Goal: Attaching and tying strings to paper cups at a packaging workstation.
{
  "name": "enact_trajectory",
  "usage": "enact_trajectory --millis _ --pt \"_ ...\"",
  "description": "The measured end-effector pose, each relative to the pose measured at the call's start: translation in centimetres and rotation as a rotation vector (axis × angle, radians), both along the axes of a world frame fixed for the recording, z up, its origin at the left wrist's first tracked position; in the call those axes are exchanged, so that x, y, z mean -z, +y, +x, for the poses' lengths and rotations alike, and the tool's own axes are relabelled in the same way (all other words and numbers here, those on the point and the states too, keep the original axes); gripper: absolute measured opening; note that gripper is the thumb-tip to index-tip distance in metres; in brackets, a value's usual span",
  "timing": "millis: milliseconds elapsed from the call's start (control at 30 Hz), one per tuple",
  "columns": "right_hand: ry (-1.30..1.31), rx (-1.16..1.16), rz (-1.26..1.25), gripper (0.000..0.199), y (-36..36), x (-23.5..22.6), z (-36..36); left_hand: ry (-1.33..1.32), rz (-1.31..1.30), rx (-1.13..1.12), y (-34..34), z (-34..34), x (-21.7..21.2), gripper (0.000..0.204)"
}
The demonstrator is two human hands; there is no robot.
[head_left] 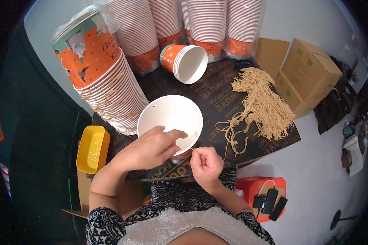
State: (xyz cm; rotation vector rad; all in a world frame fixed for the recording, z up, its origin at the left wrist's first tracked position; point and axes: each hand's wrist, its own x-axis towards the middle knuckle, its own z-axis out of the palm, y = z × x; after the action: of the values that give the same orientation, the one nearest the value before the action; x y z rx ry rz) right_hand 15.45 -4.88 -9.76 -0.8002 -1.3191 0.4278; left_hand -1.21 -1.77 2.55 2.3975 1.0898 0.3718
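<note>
A white-lined paper bucket stands at the near edge of the table, its mouth facing up. A small dark hole shows in its far-left wall. My left hand reaches over the near-left rim, with index finger and thumb apart inside the mouth and nothing visible between them. Just outside the near-right rim, my right hand is closed in a pinch on a thin tan cord, of which only a short end shows. To the right lies a heap of tan cords, a few strands trailing toward the bucket.
A leaning stack of buckets with cord handles rises at left, beside a yellow tray of small white bits. Nested orange buckets lie behind, before bagged stacks. Cardboard boxes and a red stool stand right.
</note>
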Motion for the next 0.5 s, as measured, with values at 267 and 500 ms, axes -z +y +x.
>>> enact_trajectory --millis 267,500 --pt "0.027 -0.052 -0.023 0.011 0.2 0.6 0.1 0.023 -0.069 0.02 1.0 1.2 -0.8 0.032" --pt "-0.003 -0.038 -0.038 0.013 0.3 0.7 0.0 -0.013 -0.077 0.114 2.1 1.5 -0.5 0.022"
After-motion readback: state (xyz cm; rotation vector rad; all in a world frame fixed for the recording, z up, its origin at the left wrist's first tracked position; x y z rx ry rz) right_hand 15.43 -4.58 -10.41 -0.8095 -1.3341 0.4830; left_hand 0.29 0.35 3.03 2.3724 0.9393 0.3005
